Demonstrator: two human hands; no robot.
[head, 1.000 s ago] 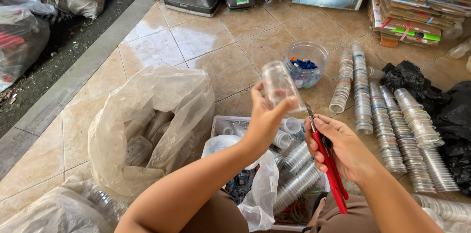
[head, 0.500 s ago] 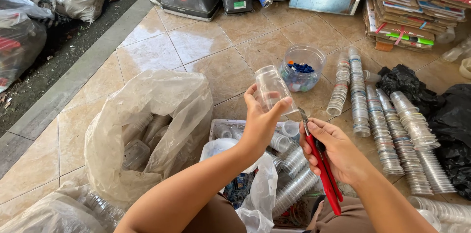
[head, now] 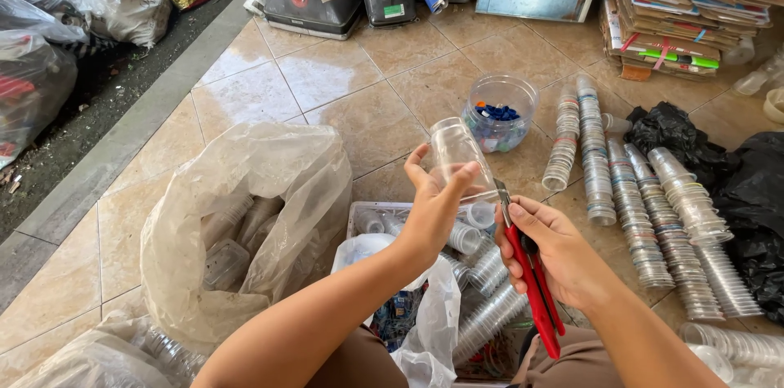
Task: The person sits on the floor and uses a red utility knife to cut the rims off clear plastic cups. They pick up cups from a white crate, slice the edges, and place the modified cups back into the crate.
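Left hand (head: 433, 212) gripping a clear plastic cup (head: 459, 161), tilted above the tray of cups (head: 384, 212); right hand (head: 555, 253) closed round red-handled cutters (head: 532, 282), tip seemingly touching the cup's rim, though hard to tell. Thin plastic could buckle under a tight squeeze, or the blade slip towards the left fingers (head: 457, 180)

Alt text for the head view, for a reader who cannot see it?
A left hand holds up a clear plastic cup while the right hand grips red-handled cutters at its rim, above a tiled floor lined with stacked cups.
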